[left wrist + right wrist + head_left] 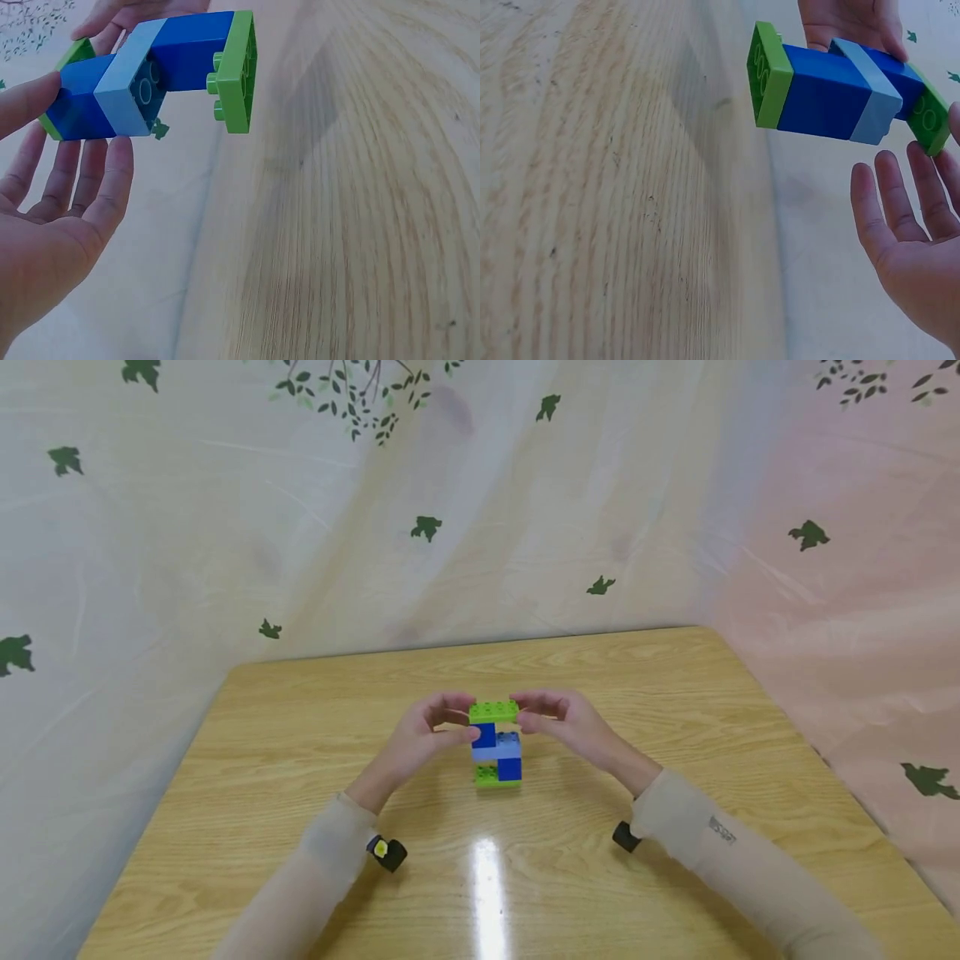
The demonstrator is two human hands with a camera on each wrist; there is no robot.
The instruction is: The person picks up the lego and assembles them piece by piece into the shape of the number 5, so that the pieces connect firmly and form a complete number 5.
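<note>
A stack of toy building bricks, apparently held just above the table, forms a stepped shape. From the top come a light green brick (494, 712), a dark blue brick (484, 736) at the left, a light blue brick (497, 747), another dark blue brick (509, 769) at the right and a bottom green brick (487, 775). My left hand (417, 735) grips the upper dark blue brick, thumb on its near face and fingers behind. With thumb and fingers, my right hand (572, 724) pinches the right end of the top green brick.
The wooden table (300, 777) spans the area beneath both arms. Behind it hangs a pale curtain (337, 527) with leaf and bird prints. Small black devices (390, 855) sit at the wrists.
</note>
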